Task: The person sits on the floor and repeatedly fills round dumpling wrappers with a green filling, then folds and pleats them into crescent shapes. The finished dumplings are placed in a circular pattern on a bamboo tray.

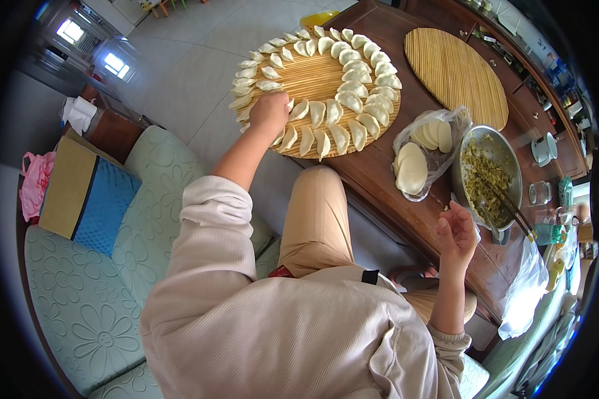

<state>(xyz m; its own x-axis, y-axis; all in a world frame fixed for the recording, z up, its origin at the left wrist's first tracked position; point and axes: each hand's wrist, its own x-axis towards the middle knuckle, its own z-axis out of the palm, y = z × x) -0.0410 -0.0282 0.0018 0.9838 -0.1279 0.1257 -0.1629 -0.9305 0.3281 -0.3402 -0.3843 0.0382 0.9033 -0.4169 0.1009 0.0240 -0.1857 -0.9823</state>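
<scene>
My left hand (269, 113) reaches over a round slatted tray (309, 80), its fingers pinching a dumpling (290, 105) that is mostly hidden behind them. Folded dumplings (350, 100) lie around the tray in two curved rows, with bare slats in the middle. My right hand (456, 234) hovers at the near side of a metal bowl (461, 192), fingers loosely bent and apart, with no object visible in it. Chopped green filling (484, 172) fills part of that bowl, where chopsticks (516, 212) and a spoon (490, 222) rest. Flat dough wrappers (412, 169) sit in stacks on a clear plastic bag (432, 177).
A second round slatted mat (456, 75) lies on the brown wooden table (379, 172). Beyond the bowl stand a white cup (544, 149) and a glass jar (540, 193). A plastic bag (524, 289) hangs over the table edge. The green sofa (85, 299) is at left.
</scene>
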